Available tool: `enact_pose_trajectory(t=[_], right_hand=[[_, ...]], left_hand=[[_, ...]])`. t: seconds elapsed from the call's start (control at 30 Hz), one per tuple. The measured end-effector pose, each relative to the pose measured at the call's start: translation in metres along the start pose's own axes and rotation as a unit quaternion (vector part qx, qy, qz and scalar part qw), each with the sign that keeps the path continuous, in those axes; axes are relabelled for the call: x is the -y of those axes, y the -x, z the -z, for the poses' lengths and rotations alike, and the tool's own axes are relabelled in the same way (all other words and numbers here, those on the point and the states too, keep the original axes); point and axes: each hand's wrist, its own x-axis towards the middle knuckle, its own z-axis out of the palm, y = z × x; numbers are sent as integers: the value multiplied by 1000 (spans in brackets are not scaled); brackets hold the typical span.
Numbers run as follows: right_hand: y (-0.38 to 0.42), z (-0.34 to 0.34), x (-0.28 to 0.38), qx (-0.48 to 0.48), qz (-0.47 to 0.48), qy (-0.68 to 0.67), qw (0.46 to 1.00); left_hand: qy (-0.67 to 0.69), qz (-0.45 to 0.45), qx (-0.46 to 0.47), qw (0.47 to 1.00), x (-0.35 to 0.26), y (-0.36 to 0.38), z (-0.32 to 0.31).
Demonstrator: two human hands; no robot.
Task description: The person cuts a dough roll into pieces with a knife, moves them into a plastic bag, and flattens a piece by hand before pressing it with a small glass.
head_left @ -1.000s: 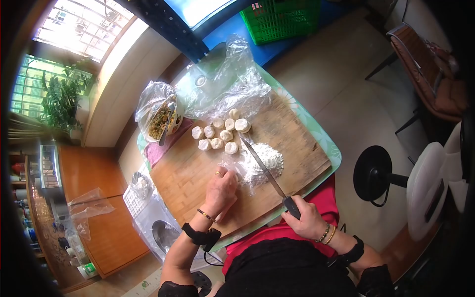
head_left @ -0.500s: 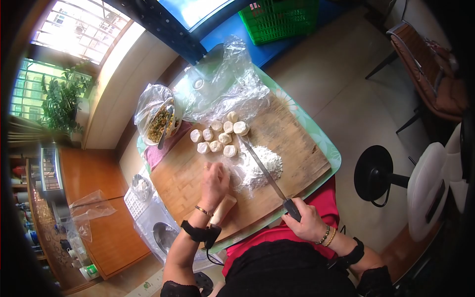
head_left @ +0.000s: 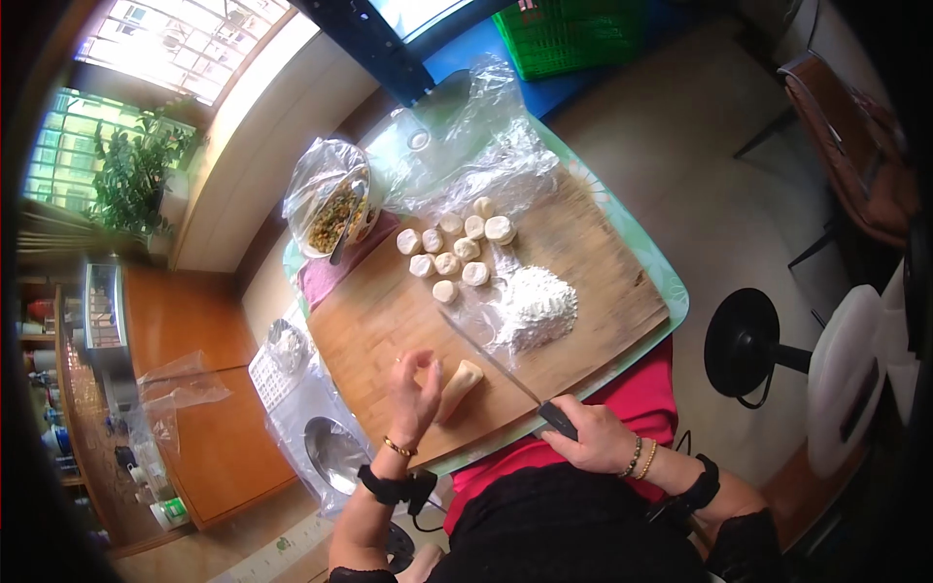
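Note:
My right hand is closed around the black handle of a knife. The long blade slants up and left across the wooden board, its tip close to the nearest dough piece. To the left of the blade lies a short dough roll on the board. Beside that roll, my left hand is raised with loosely curled fingers and a gap at the thumb; nothing shows in it. Several round dough pieces sit grouped farther up, and a heap of white flour lies to their right.
The cutting board rests on a green-edged table. Behind it are a bowl of chopped filling with a spoon, partly under plastic, and crumpled plastic film. A pink cloth lies beneath the bowl. A stool stands right.
One more dough piece now lies at the near side of the group. My left hand has drawn back toward me, and the knife has moved off the flour toward the dough roll. The view has shifted slightly.

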Motion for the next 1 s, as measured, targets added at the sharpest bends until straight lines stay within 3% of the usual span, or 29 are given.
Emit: enact_pose_trajectory(t=[0.13,0.4,1.0], right_hand=[[3,-17,6,63,0,35,997],[14,-28,17,63,-19,97,993],[1,-34,22,108,-59,148,981]], left_hand=[[23,36,1,999,-11,29,-9],[78,78,-49,993,-7,39,-36],[20,55,-80,995,-4,43,-50]])
